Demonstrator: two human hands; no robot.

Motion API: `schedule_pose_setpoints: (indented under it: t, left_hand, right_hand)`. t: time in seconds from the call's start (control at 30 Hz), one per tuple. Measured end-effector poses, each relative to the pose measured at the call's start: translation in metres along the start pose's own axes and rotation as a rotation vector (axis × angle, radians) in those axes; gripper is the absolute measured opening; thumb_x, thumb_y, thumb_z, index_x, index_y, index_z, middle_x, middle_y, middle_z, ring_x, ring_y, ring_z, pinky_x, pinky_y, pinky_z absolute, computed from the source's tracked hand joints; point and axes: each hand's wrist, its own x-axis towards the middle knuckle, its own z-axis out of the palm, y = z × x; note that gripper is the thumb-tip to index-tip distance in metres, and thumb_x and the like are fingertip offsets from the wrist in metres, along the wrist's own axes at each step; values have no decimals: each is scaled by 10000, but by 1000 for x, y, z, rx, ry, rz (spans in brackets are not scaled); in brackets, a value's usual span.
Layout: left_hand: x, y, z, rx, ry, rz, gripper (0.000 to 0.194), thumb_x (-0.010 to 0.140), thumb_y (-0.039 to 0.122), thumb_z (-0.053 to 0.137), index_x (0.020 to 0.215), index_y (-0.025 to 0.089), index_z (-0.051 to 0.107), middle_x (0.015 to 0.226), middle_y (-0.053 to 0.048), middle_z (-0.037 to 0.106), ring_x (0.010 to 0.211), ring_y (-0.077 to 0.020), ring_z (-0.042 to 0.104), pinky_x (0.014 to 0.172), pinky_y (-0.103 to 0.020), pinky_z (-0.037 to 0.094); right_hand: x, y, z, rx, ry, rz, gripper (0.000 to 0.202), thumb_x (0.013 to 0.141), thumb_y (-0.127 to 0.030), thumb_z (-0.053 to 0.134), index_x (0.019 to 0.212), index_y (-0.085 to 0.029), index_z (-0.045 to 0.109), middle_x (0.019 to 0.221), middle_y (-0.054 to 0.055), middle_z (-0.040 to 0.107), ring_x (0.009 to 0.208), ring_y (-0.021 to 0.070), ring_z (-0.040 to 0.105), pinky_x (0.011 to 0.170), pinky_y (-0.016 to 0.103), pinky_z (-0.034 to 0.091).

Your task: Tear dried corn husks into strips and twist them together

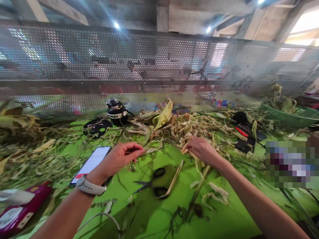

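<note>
My left hand (127, 154), with a grey watch band (91, 186) on its wrist, is pinched over the green table (149, 219); what its fingertips hold is too small to name. My right hand (200, 149) has its fingers pressed on a dried husk strip (184, 148) at the edge of a heap of dry husks (191, 127). Open scissors (152, 184) with black handles lie between and below the hands, a dry strip (175, 177) across one handle. Beside my left forearm rests a phone (93, 162) with a lit screen.
A black jar (116, 113) and dark patterned item (97, 127) stand at the back. At right are a green basin (291, 116) of plant matter and a black device (245, 142). A magenta device (25, 207) sits front left. Perforated metal panels (159, 56) run behind.
</note>
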Motion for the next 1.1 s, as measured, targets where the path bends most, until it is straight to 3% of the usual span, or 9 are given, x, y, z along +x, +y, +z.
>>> schedule_pose_setpoints:
  t: [0.13, 0.27, 0.37, 0.47, 0.6, 0.7, 0.77, 0.9, 1.1]
  left_hand:
    - [1, 3, 3, -29, 6, -10, 270, 723, 426, 628, 830, 185, 689, 688, -1, 646, 591, -134, 572, 565, -230, 463]
    - [1, 7, 21, -100, -121, -17, 277, 735, 412, 624, 871, 177, 676, 742, -16, 660, 605, -131, 585, 527, -220, 456]
    - [0, 15, 28, -169, -163, -23, 279, 742, 409, 629, 894, 179, 673, 755, -18, 665, 617, -123, 586, 495, -196, 437]
    - [-1, 19, 20, -257, -49, -25, 357, 742, 429, 634, 1010, 193, 650, 842, -39, 688, 712, -151, 619, 509, -198, 453]
    - [-4, 9, -1, -366, 281, -23, 351, 749, 447, 629, 989, 193, 649, 943, -59, 700, 858, -184, 639, 626, -228, 499]
    - [-8, -1, -11, -392, 345, -62, 307, 735, 417, 653, 946, 193, 658, 922, -49, 708, 840, -171, 644, 632, -218, 498]
    - [-10, -5, -12, -391, 364, -85, 314, 719, 412, 665, 936, 186, 657, 930, -52, 709, 832, -174, 647, 634, -225, 500]
    - [-10, -9, -11, -303, 357, -84, 368, 732, 467, 621, 957, 176, 642, 951, -59, 705, 846, -187, 648, 658, -252, 504]
    - [4, -24, 0, 332, 341, -83, 386, 729, 543, 564, 778, 174, 667, 791, -66, 694, 704, -202, 616, 622, -273, 441]
  right_hand:
    - [-2, -12, -5, 115, 133, 145, 221, 853, -202, 503, 1023, -195, 644, 955, 86, 676, 867, 205, 625, 797, 360, 489]
    - [2, -49, -8, 350, -40, 99, 624, 795, -282, 620, 1374, -242, 390, 1159, 95, 604, 902, 195, 629, 823, 368, 507]
    - [6, -63, -8, 514, -160, 145, 441, 828, -351, 591, 1251, -234, 543, 975, 59, 682, 720, 157, 651, 711, 316, 536]
    - [7, -53, -13, 694, -158, 247, 256, 850, -377, 551, 952, -183, 683, 729, 20, 687, 551, 119, 620, 563, 248, 525]
    - [2, -15, -30, 912, 134, 459, 303, 711, -438, 697, 849, -169, 680, 585, -14, 642, 455, 102, 572, 455, 214, 497]
    - [-2, 8, -40, 1078, 479, 644, 296, 659, -427, 747, 813, -191, 655, 560, -30, 633, 433, 87, 562, 441, 186, 483]
    - [-4, 15, -40, 1165, 608, 733, 335, 692, -414, 726, 950, -220, 635, 634, -17, 673, 471, 96, 599, 485, 196, 503]
    - [-5, 12, -28, 1115, 361, 772, 723, 750, -404, 682, 1373, -244, 352, 740, 18, 720, 492, 140, 639, 542, 274, 536]
    - [6, -11, -11, 931, 122, 634, 418, 711, -443, 698, 1001, -144, 666, 692, 46, 706, 471, 133, 625, 515, 282, 527]
